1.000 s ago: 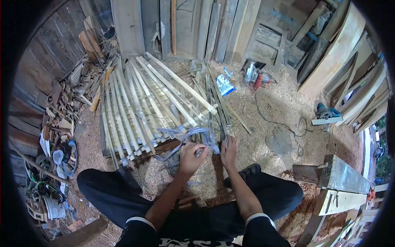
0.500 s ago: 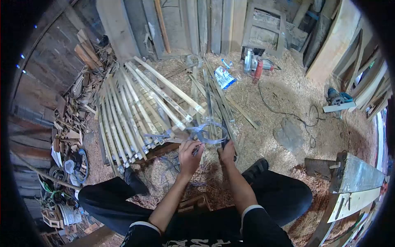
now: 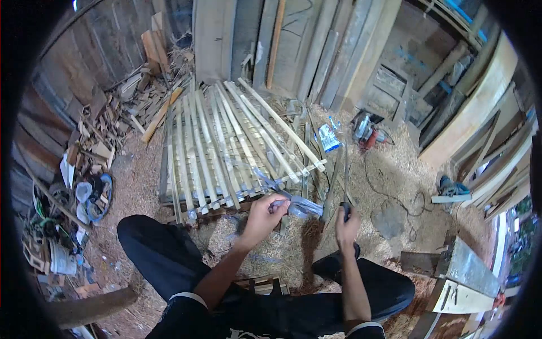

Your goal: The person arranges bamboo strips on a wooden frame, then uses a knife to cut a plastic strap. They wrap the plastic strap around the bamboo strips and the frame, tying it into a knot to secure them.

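My left hand [image 3: 264, 217] is closed around a bunch of translucent purplish plastic strip [image 3: 306, 208], whose loops stick out to the right of my fingers. In my right hand [image 3: 347, 227] is a long knife [image 3: 346, 179], gripped by its black handle, its thin blade pointing away from me. Blade and strip are apart. Just beyond my left hand lies a fanned stack of pale wooden strips [image 3: 226, 147]. Plastic strip also lies over the near ends of this stack.
Farther off are a blue-and-white packet [image 3: 328, 138] and a red-and-grey power saw [image 3: 370, 135] with a trailing cord. Another blue power tool [image 3: 451, 187] sits at right. Wood offcuts [image 3: 93, 133] pile up at left. A handsaw [image 3: 471, 268] is at lower right. Shavings cover the ground.
My hands have moved apart: the right went right and raised the knife, the left kept the plastic strip. The view has shifted too, and my right foot has drawn in.
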The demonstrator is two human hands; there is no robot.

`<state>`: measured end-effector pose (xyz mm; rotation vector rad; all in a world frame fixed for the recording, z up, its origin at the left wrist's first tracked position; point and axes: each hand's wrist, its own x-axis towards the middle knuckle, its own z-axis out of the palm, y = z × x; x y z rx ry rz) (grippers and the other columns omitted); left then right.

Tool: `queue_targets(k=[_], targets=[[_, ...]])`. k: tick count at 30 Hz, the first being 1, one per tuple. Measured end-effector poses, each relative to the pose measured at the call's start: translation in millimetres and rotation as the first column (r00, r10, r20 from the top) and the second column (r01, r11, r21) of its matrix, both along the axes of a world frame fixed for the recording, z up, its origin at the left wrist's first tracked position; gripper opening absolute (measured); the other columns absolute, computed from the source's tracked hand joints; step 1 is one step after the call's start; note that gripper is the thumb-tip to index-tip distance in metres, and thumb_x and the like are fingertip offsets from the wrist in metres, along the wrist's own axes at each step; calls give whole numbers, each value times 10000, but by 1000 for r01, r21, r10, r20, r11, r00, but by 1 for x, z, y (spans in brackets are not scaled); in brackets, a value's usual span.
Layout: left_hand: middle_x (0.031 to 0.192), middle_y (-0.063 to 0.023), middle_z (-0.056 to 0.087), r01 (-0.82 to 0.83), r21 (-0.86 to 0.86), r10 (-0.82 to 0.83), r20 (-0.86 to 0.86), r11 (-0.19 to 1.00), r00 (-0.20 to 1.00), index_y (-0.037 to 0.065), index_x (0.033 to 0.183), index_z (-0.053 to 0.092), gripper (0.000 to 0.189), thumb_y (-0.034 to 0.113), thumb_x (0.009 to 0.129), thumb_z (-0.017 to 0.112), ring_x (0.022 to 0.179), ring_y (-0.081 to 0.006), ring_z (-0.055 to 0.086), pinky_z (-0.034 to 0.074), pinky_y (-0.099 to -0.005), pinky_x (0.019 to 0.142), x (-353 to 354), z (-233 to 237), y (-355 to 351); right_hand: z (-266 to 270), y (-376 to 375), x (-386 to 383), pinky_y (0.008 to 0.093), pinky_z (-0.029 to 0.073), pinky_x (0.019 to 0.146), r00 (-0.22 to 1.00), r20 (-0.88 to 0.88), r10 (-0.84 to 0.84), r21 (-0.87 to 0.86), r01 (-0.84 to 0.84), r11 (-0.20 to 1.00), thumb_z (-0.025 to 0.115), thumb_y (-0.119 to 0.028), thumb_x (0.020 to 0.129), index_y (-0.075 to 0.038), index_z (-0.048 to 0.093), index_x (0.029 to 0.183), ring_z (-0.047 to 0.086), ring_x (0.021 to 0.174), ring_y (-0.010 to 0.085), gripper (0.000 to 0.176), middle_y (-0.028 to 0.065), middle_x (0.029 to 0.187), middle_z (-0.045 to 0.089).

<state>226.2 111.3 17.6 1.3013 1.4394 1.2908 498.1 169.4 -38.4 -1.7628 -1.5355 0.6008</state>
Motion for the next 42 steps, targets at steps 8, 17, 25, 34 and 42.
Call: queue_targets(k=[8,17,25,34,42], targets=[[765,-40,714,2,-266,-40,-139,964,990,-21,943,734,196,173,960,721,719,-63,624,491,-256,641,-63,23,-3,112,16,-1,476,514,788,901,282,330,97,-369,924,729,-263,860,-43,543,1233,647,924,419,472,206,1046,619],[967,-73,760,125,-273,-23,349,954,937,-31,1046,710,231,175,1034,604,743,-54,584,451,-208,647,-99,-2,-3,84,3,1,404,536,635,679,460,573,188,-705,684,773,-235,684,-78,619,1064,670,779,331,439,109,951,650],[914,-53,737,50,-380,133,440,923,888,-53,1117,699,238,148,1038,598,755,-69,618,497,-222,696,-91,1,-1,83,6,27,420,530,635,580,554,597,106,-760,641,804,-458,712,-118,628,1127,671,716,317,564,94,960,647],[1094,-118,662,-323,66,329,-233,944,915,4,1040,762,169,112,909,764,1027,-197,621,504,-318,890,-48,0,-10,75,1,17,414,539,654,564,628,536,123,-752,647,769,-413,771,-98,628,1114,675,753,304,487,99,1023,652],[879,-105,607,-442,48,443,-24,896,896,17,1042,764,164,120,920,727,901,-234,558,459,-345,838,-8,10,-8,72,-3,5,382,563,696,551,661,509,162,-767,620,799,-317,751,-74,635,1107,687,797,291,461,97,1039,660]])
